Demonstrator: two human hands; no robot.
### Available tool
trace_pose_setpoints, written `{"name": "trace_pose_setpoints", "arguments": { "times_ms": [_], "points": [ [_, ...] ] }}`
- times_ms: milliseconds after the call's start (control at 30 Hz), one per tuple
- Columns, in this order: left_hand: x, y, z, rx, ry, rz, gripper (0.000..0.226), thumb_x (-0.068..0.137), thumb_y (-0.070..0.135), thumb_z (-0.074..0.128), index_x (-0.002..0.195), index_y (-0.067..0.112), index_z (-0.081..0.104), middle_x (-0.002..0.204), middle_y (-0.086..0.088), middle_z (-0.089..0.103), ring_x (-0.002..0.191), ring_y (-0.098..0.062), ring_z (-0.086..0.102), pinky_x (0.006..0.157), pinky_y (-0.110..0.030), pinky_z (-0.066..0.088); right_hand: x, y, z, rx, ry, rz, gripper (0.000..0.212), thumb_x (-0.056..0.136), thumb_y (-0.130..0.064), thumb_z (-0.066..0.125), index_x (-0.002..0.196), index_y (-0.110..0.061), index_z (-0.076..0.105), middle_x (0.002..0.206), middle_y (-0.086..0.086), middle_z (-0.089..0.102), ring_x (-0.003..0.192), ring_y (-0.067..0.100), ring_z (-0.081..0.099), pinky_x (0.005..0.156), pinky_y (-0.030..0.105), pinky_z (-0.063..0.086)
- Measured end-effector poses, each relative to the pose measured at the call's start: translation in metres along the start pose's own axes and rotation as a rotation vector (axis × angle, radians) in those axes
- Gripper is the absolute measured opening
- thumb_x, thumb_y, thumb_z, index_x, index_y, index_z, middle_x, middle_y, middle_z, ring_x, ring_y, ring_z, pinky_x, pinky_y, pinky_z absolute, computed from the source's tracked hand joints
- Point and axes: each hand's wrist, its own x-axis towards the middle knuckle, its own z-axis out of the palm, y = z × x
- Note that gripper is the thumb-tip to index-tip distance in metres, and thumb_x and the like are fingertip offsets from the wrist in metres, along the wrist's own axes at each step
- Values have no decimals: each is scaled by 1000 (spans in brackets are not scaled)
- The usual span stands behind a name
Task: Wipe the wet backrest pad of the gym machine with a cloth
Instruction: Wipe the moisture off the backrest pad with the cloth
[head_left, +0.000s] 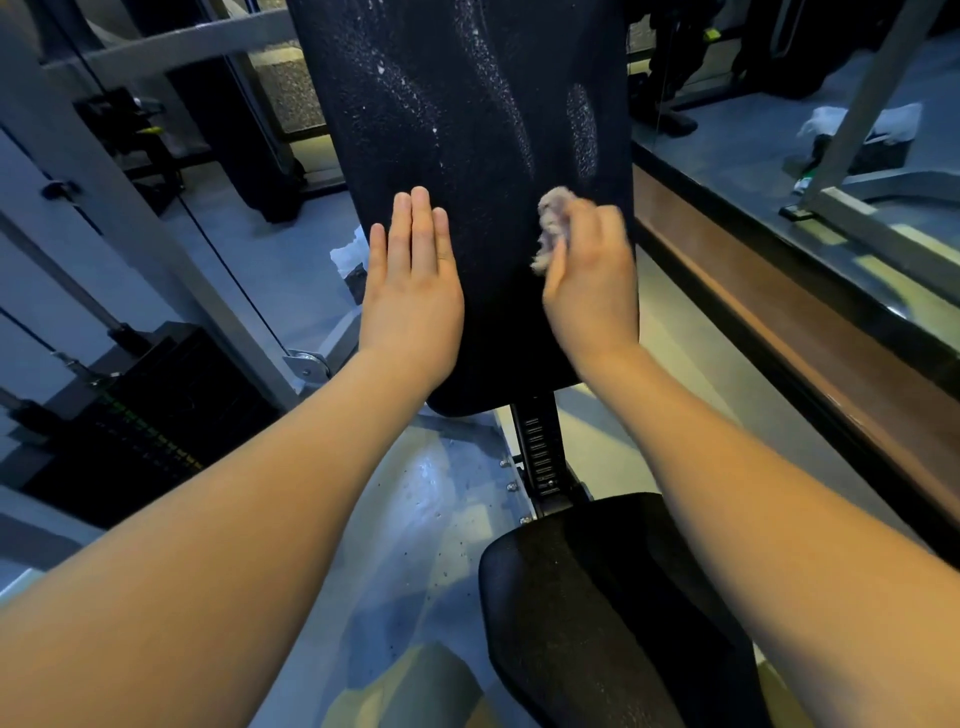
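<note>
Both of my hands are on the black backrest pad, which stands upright in front of me. My left hand lies flat against its lower left part, fingers straight and together, holding nothing. My right hand is curled round a bunched grey cloth and presses it against the pad near its lower right edge; the cloth sticks out on the thumb side, between my two hands. White droplets and streaks cover the pad above both hands. Below the pad, the black seat sits under my right forearm.
</note>
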Motion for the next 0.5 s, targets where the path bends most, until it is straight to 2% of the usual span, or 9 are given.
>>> {"name": "trace_pose_setpoints", "arguments": {
  "times_ms": [33, 133, 167, 233, 300, 367, 433, 500],
  "points": [
    [1, 1, 0, 1, 2, -3, 104, 89, 27, 71, 155, -7, -1, 163, -30, -6, 152, -45, -4, 124, -56, 8, -13, -7, 5, 20, -59, -62, 35, 95, -3, 55, 129, -8, 60, 107, 15, 57, 91, 33, 59, 84, 41, 52],
    [1, 2, 0, -1, -3, -12, 102, 91, 27, 68, 155, -7, -2, 163, -29, -7, 152, -44, -5, 124, -55, 9, -38, 0, 4, -26, -373, -344, 44, 94, -6, 53, 137, -15, 56, 108, 10, 55, 91, 31, 55, 76, 48, 53],
    [1, 2, 0, -2, -5, -14, 102, 91, 27, 68, 155, -6, -3, 163, -29, -8, 152, -44, -5, 124, -55, 9, -33, 9, -1, -60, -400, -387, 44, 94, -8, 54, 137, -16, 56, 107, 9, 55, 90, 31, 55, 73, 49, 53],
    [0, 2, -1, -7, -12, -14, 104, 89, 26, 70, 155, -6, -3, 163, -29, -8, 152, -44, -6, 124, -55, 8, -15, 23, -12, -71, -310, -325, 39, 95, -9, 54, 133, -16, 59, 106, 13, 56, 90, 34, 57, 77, 48, 53],
    [-1, 3, -2, -7, -22, -12, 105, 89, 25, 71, 155, -7, -4, 163, -29, -9, 152, -44, -7, 124, -55, 8, 3, 34, -21, -53, -145, -124, 32, 98, -12, 50, 128, -9, 59, 106, 19, 57, 92, 39, 59, 82, 48, 52],
    [-1, 3, -1, 3, -27, -15, 105, 90, 26, 70, 155, -7, -5, 162, -29, -10, 152, -44, -8, 124, -55, 8, 7, 32, -21, -37, -74, 35, 29, 100, -13, 48, 125, -4, 59, 106, 21, 57, 91, 37, 58, 82, 42, 49],
    [-1, 4, -1, 13, -29, -20, 105, 90, 28, 69, 155, -7, -5, 162, -29, -10, 152, -44, -7, 124, -55, 8, -5, 17, -16, -13, -97, 10, 32, 98, -12, 54, 130, -7, 58, 105, 18, 55, 88, 30, 56, 81, 35, 45],
    [0, 5, -2, 22, -35, -33, 105, 90, 29, 68, 155, -7, -6, 163, -29, -10, 152, -44, -8, 124, -55, 8, -22, 5, -13, -28, -182, -119, 43, 92, -10, 63, 134, -14, 57, 105, 15, 52, 88, 29, 55, 75, 36, 48]
  ]
}}
